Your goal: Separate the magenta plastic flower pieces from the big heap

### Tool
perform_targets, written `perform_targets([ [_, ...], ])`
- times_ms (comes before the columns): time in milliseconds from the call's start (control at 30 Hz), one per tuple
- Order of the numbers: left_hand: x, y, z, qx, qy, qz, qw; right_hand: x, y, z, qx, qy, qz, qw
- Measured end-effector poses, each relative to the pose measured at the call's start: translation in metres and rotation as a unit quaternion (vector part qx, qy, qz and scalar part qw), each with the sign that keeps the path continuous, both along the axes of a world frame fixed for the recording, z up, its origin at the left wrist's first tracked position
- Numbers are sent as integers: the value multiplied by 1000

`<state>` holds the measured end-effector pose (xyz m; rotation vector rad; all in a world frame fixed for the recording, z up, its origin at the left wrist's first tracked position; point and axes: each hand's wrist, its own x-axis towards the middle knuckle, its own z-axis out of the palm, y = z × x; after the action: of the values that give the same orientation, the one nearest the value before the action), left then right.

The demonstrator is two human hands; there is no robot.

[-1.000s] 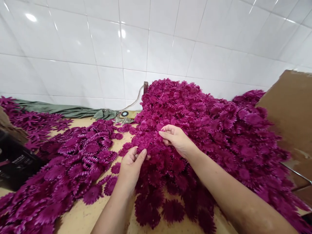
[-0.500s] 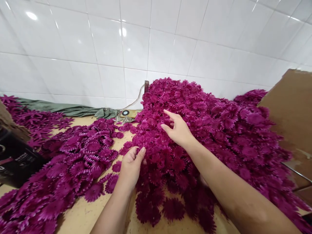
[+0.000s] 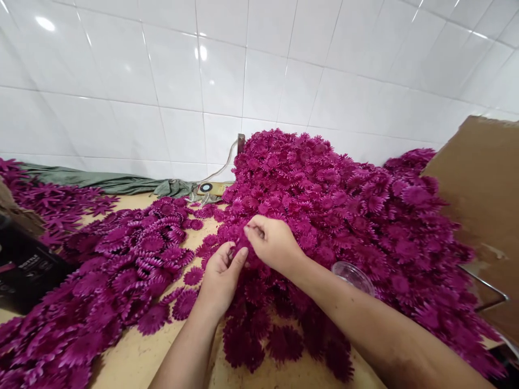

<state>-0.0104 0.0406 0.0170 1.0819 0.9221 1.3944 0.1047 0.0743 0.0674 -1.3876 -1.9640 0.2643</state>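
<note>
Your left hand (image 3: 222,271) was pinched on a magenta artificial flower (image 3: 240,241), thumb and curled forefinger drawn together, at the near left edge of a towering heap of flowers (image 3: 324,200) banked against a white tiled wall (image 3: 284,65). Your right hand (image 3: 272,243) met it from above and to the right, thumb and forefinger brought close at the flower's upper edge; its fingertips were partly covered, and whether they gripped the petals could not be told. The flower's own outline was lost against the matching blooms behind. Beyond your right forearm, a clear plastic tub (image 3: 357,274) showed only its upper portion, the rest hidden by the arm. To your left, a lower pile of flowers (image 3: 121,281) spread over the tan tabletop (image 3: 133,354) and ran out of view, with spiky star-shaped pieces (image 3: 57,205) farther back. A black container (image 3: 28,270), lettered "BOTTLE," was cut off at the left edge, as was a brown cardboard panel (image 3: 478,183) at the right. Along the wall lay a green cloth (image 3: 93,179), beside a yellowish object (image 3: 217,189) too small to identify.
</note>
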Motion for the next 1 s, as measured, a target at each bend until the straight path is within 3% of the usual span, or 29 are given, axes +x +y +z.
perform_targets([
  [100,3,-3,2,10,34,-13,999,22,22,7,35,72,-113,990],
  [167,3,-5,3,4,32,-19,999,37,36,9,26,142,-138,980],
  [333,0,-1,-1,-3,5,9,1000,49,44,4,43,93,-81,991],
  [500,-3,6,-10,-21,20,64,998,36,28,9,21,56,-94,994],
  [567,-4,8,-12,-39,-2,67,997,27,16,11,-2,32,-44,999],
  [633,-4,8,-11,-51,-22,37,998,16,3,9,-81,41,45,995],
  [700,-4,6,-9,-60,-20,11,998,5,-7,3,-170,80,127,974],
  [767,-4,4,-6,-74,11,29,997,-4,-12,-5,-206,107,161,959],
  [900,-2,0,0,-35,67,48,996,-6,-4,-9,-152,99,106,978],
  [1000,1,-4,1,15,74,10,997,10,14,0,-40,79,-19,996],
])
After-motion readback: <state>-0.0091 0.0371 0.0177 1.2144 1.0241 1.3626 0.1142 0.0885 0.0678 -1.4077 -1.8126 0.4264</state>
